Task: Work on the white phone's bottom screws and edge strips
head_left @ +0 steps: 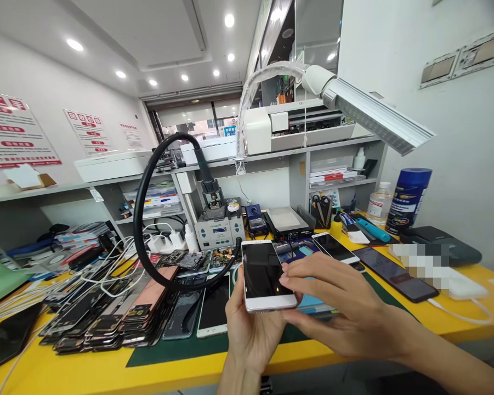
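A white smartphone (263, 270) with a dark screen is held up above the front of the bench, tilted toward me. My left hand (253, 334) is closed around it from below, its thumb along the left edge. The fingertips of my right hand (345, 307) grip the phone's right edge, with the thumb near the lower right corner. Under the hands lies a green mat (156, 351). Left of the phone, another white phone (214, 310) with a black screen rests on the mat beside a dark grey phone panel (183, 315).
Stacks of phone screens (148, 307) crowd the left, near loose white cables (115, 274). A black hose (140, 208) arches from the hot-air station (220, 233). At right lie a black phone (397, 274) and a spray can (409, 200). A lamp (378, 115) hangs overhead.
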Demonstrator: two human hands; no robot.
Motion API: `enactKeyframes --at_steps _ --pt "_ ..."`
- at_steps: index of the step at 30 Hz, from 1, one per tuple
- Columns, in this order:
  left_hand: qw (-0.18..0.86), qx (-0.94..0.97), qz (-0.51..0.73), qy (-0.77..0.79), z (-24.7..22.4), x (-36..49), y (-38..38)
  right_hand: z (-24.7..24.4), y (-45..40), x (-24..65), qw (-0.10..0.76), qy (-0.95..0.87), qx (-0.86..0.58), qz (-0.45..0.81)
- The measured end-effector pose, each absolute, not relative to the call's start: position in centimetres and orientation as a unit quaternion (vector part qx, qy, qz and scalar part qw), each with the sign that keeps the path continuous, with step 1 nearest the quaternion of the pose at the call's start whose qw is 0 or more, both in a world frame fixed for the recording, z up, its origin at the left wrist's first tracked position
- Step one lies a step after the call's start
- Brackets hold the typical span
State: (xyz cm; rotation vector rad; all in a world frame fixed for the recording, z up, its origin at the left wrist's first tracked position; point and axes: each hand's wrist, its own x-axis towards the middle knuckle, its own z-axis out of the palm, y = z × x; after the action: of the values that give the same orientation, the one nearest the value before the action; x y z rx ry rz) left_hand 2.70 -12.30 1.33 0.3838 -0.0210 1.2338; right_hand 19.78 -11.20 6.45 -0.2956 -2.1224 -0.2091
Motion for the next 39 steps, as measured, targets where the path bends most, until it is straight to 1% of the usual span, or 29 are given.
enactKeyframes --at_steps 3,6,14,19,23,32,39 --pt "0.791 0.194 0.581 -0.002 1.3 2.5 -12.4 7.1 -11.5 20.3 0.464 -0.871 -0.142 -0.078" --pt "0.792 0.194 0.579 0.004 1.2 2.3 -12.3 7.6 -11.7 20.6 0.424 -0.888 -0.157 -0.081" --pt "0.768 0.209 0.601 0.074 1.2 2.1 -12.2 8.7 -12.1 21.0 0.327 -0.918 -0.181 -0.131" --pt "0.761 0.185 0.613 0.107 1.4 2.3 -12.1 9.1 -12.0 20.9 0.283 -0.922 -0.204 -0.169" --pt "0.758 0.172 0.621 0.103 1.3 2.5 -12.2 9.0 -11.8 20.8 0.271 -0.918 -0.208 -0.202" --pt "0.738 0.171 0.639 0.132 1.4 2.5 -12.0 8.4 -11.0 20.4 0.270 -0.917 -0.205 -0.210" --pt "0.737 0.148 0.647 0.128 1.3 2.6 -11.8 7.9 -11.0 20.2 0.259 -0.911 -0.205 -0.246"
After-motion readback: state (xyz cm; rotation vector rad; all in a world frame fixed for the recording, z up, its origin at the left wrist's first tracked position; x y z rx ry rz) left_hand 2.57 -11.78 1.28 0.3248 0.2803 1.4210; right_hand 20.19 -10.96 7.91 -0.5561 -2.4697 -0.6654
